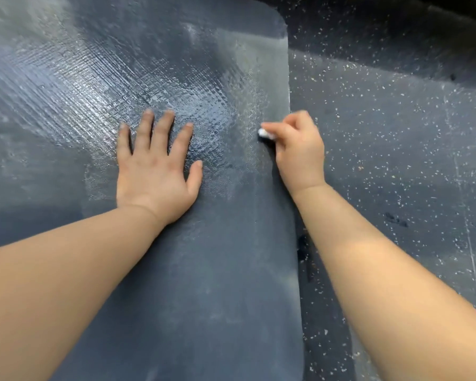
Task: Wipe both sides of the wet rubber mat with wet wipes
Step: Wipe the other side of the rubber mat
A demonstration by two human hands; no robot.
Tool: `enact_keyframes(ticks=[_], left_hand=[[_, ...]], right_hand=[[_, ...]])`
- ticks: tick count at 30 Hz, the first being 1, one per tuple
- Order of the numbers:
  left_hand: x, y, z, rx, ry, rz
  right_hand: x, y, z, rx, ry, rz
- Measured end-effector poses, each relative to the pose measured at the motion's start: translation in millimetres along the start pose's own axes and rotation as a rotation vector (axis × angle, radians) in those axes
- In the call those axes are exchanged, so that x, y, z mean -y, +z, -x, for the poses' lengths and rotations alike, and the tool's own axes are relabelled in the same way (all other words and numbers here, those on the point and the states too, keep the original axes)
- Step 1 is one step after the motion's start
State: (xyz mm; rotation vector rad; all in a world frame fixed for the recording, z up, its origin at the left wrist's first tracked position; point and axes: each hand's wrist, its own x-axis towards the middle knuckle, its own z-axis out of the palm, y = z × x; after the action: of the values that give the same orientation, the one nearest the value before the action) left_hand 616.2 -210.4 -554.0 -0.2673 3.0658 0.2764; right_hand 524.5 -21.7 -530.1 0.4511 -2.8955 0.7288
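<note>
The mat (193,270) lies flat from 6 to 11 o'clock of the view and is pinned by the left hand (154,174), laid palm-down with fingers straight and spread, nothing held. At that hand's 3 o'clock a small balled wipe (265,133) is pinched in the curled fingers of the right hand (300,152), just inside the mat's right edge, with floor (396,138) beyond. The wipe would be better opened out, and overlapping strokes drawn toward 12 o'clock along the dull edge strip while the mat is held down.

The mat (204,270) lies on the floor (396,160), left hand (155,171) on it, right hand (300,149) at its right edge
</note>
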Motion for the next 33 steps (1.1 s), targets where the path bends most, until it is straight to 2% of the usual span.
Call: enact_keyframes(ticks=[4,10,12,15,18,22,24,27,29,33], left_hand=[[-1,-1,1,0.011,-0.001,0.011],[-1,-4,0,0.061,-0.013,-0.017],[-2,-5,0,0.071,-0.012,-0.031],[-2,-6,0,0.086,-0.011,-0.054],[-3,-7,1,0.092,-0.02,-0.075],[-3,-7,0,0.103,-0.012,-0.071],[-3,-7,-1,0.099,-0.014,-0.076],[-4,-9,-1,0.102,-0.011,-0.062],[-4,-10,-1,0.104,-0.011,-0.055],[-4,-11,0,0.121,-0.015,-0.054]], right_hand=[[2,11,-22,-0.068,0.117,-0.057],[12,-18,92,0.1,-0.015,0.02],[5,-25,97,0.159,-0.037,0.037],[-4,-21,54,0.175,-0.147,0.033],[-2,-5,-13,0.13,-0.146,0.01],[-5,20,-102,0.051,0.037,0.057],[-5,29,-119,-0.052,0.149,0.036],[11,32,-83,-0.112,0.136,-0.017],[16,25,-30,-0.061,0.03,-0.025],[18,3,57,0.055,-0.066,0.04]])
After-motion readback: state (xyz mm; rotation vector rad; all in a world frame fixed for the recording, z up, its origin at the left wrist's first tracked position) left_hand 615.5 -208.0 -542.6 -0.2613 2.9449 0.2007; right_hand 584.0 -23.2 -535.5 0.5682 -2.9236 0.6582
